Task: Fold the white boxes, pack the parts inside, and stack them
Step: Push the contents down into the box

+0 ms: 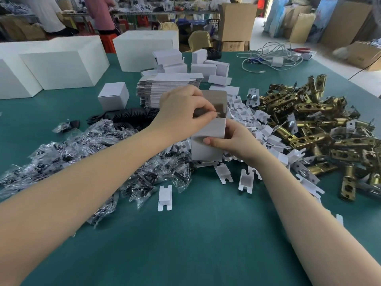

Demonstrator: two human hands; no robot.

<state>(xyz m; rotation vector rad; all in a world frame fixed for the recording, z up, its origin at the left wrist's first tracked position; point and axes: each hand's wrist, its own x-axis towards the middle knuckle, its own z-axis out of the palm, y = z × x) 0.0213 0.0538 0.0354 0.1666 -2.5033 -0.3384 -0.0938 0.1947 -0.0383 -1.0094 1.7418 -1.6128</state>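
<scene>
Overhead, the right hand (237, 141) held an upright white box (208, 139) above the teal tabletop (206, 234), its grip curled round the side, while the left hand (183, 112) pinched a dark part (203, 112) at the open top.

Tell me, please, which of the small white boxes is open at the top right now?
The box held between both hands; its lid flap stands up, while the small cube box by the flat stack is closed.

the worktop (185, 234) is showing plain teal green. the box (208, 141) is looking white, as are the flat box stack (167, 87) and small card inserts (165, 198). the latches (309, 124) are gleaming brassy gold; the clear bags (82, 155) are holding black parts.
</scene>
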